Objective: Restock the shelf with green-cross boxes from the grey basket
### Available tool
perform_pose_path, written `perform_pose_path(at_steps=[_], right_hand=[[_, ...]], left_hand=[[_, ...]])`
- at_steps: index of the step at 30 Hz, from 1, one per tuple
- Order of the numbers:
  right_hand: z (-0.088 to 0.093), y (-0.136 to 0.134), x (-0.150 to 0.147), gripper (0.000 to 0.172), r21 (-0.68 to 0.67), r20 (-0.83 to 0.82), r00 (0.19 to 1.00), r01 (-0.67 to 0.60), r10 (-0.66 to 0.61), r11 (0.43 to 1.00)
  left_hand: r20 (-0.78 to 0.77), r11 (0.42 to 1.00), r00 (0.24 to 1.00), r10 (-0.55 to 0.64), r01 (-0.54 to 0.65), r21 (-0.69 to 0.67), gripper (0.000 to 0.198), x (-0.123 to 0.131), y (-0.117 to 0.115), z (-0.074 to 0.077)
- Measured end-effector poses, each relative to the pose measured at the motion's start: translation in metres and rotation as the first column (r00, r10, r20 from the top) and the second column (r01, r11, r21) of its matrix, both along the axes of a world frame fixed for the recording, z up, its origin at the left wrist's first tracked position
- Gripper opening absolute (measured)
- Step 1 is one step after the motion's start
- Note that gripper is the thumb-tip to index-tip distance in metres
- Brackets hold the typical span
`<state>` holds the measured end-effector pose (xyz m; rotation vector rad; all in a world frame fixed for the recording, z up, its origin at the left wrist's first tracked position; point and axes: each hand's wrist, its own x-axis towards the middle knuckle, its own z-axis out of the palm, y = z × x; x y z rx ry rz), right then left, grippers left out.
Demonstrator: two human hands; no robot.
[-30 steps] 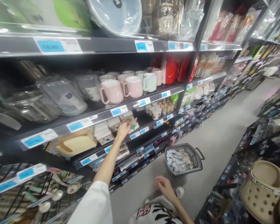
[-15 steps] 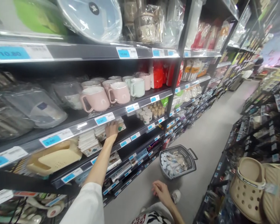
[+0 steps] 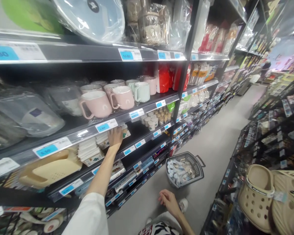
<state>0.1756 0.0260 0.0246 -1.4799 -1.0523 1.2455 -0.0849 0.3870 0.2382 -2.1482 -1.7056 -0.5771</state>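
My left hand (image 3: 115,137) reaches into the third shelf from the top, under its price-tag rail (image 3: 105,125). Its fingers are closed round a small flat pack with a green mark (image 3: 126,132), beside stacks of similar white packs (image 3: 89,151). The fingertips are partly hidden by the shelf lip. Low in the view, my right hand (image 3: 169,200) hovers over my patterned knee (image 3: 161,227), with the fingers loosely apart and nothing in them.
Pink and mint mugs (image 3: 95,104) stand on the shelf above. A grey basket (image 3: 198,160) with small bottles sits on the aisle floor. Cream clogs (image 3: 257,192) hang at the right. A cream plastic tray (image 3: 49,168) lies left of the packs.
My left hand has pushed the pack deeper into the shelf, up under the price rail. The view has swung slightly to the right. My right hand has hardly moved.
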Motion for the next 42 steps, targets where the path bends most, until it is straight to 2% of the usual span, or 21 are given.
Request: perform_pose_path(at_steps=[2,4,6,8,12,21,27,31,36,42], right_hand=[[0.004,0.000,-0.001,0.059,0.000,0.006,1.000,-0.005,0.005,1.000],[0.007,0.000,-0.003,0.060,0.000,0.016,1.000,-0.016,0.016,1.000],[0.008,-0.001,-0.004,0.061,-0.005,0.020,0.999,-0.025,0.026,1.000],[0.008,-0.001,-0.004,0.062,-0.011,0.022,0.999,-0.028,0.029,1.000],[0.003,-0.001,-0.004,0.061,-0.007,0.040,0.999,-0.026,0.026,1.000],[0.002,0.003,-0.004,0.050,0.024,0.032,0.999,-0.025,0.024,0.999],[0.002,0.003,-0.004,0.052,0.025,0.053,0.998,-0.048,0.046,0.999],[-0.001,0.004,-0.005,0.050,0.008,0.061,0.997,-0.053,0.052,0.999],[-0.005,0.004,-0.007,0.044,-0.010,0.063,0.996,-0.062,0.062,0.998],[-0.015,0.002,-0.005,0.043,-0.018,0.066,0.996,-0.058,0.059,0.998]], left_hand=[[-0.011,0.999,0.999,-0.034,0.033,-0.026,0.043,0.001,0.001,-0.001],[-0.034,0.992,0.997,-0.070,0.066,-0.109,0.041,0.002,0.003,-0.005],[-0.043,0.980,0.995,-0.085,0.075,-0.186,0.041,0.004,0.004,-0.010],[-0.039,0.975,0.996,-0.086,0.076,-0.208,0.041,0.006,0.005,-0.015],[-0.031,0.977,0.993,-0.110,0.103,-0.187,0.045,0.009,0.004,-0.020],[0.010,0.982,0.993,-0.119,0.119,-0.147,0.049,0.011,0.003,-0.020],[-0.070,0.996,0.994,-0.087,0.085,-0.023,0.048,0.011,0.006,-0.029],[-0.099,0.996,0.993,-0.069,0.074,0.050,0.043,0.009,0.007,-0.029],[-0.040,0.995,0.995,-0.088,0.089,0.036,0.044,0.006,0.005,-0.029],[-0.062,0.996,0.995,-0.081,0.084,0.042,0.046,0.004,0.009,-0.032]])
